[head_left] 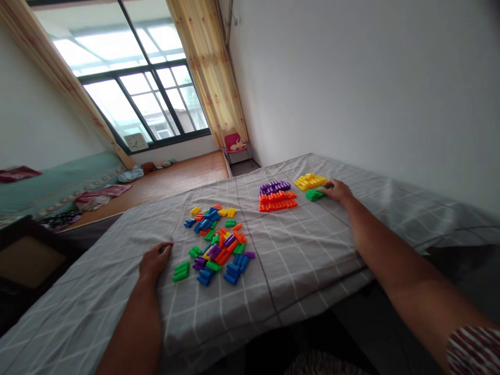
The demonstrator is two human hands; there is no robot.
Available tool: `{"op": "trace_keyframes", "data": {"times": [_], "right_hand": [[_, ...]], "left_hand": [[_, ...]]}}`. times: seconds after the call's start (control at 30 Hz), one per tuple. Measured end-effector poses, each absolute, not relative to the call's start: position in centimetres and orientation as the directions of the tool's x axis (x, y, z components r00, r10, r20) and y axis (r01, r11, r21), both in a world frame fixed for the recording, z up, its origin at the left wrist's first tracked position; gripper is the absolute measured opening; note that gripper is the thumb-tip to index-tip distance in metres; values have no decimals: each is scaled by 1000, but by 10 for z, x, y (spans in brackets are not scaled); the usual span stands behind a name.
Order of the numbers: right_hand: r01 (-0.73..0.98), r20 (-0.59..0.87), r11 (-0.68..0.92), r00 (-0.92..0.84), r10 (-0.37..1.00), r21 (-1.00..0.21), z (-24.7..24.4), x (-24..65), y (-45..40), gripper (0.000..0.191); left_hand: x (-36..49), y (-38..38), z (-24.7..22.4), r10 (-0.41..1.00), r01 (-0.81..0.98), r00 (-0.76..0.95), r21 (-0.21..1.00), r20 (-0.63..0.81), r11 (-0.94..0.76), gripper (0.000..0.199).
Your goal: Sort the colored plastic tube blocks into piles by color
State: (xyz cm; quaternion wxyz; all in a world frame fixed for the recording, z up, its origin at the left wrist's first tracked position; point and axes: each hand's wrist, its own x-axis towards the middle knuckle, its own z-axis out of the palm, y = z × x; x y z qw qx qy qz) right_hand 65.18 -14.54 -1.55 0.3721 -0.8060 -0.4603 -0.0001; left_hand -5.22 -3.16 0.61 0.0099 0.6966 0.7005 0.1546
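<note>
Green blocks (313,196), seemingly floral curtain (203,57)

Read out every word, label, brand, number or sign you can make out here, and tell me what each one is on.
No text can be read anywhere in this view.
Clock by the window: marks on its face, too small and blurred to read.
Blocks: no lettering can be made out.
Cloth: a pattern of lines, no words visible.
</note>
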Motion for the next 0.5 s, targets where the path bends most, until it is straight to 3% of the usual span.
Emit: {"op": "trace_keyframes", "data": {"times": [0.2, 0.4, 0.5], "right_hand": [[768, 405, -315, 583, 704, -557, -10, 647, -148, 35], [785, 604, -299, 611, 511, -542, -8, 640, -152, 30], [842, 710, -242, 538, 455, -482, 1, 620, -151, 31]], "left_hand": [[-55, -28, 3, 979, 972, -17, 232, 203, -31, 38], [-50, -34, 4, 975, 971, -20, 235, 222, -34, 38], [-45, -39, 5, 970, 971, -24, 235, 244, -35, 37]]}}
